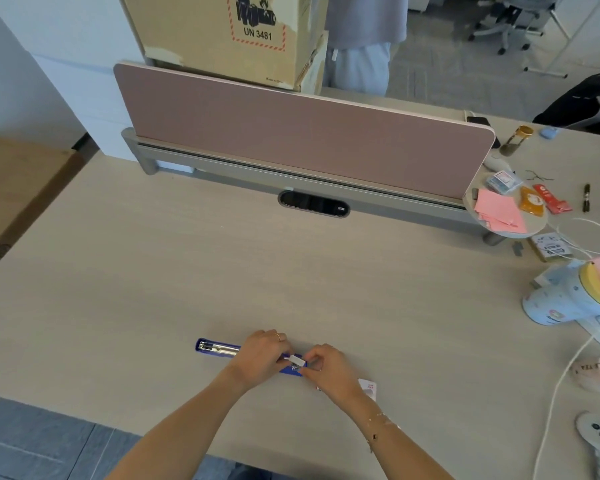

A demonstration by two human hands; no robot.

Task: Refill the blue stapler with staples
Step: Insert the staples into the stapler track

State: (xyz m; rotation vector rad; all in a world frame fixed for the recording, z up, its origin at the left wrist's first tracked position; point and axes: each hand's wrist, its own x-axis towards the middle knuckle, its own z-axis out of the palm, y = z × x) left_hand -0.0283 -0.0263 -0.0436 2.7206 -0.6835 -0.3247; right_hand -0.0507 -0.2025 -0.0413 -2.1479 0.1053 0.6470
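Two hands point(262, 355) point(328, 367), one blue stapler point(219, 348), one staple strip point(297, 360)

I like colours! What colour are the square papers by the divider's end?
Pink paper squares, best seen in the head view.

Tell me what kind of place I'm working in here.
Most likely an open-plan office: a desk with a pink divider screen, a wheeled office chair behind it, and a cardboard shipping box beyond the screen.

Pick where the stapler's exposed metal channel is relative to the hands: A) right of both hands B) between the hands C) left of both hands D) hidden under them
C: the metal channel of the stapler lies left of the left hand and right hand.
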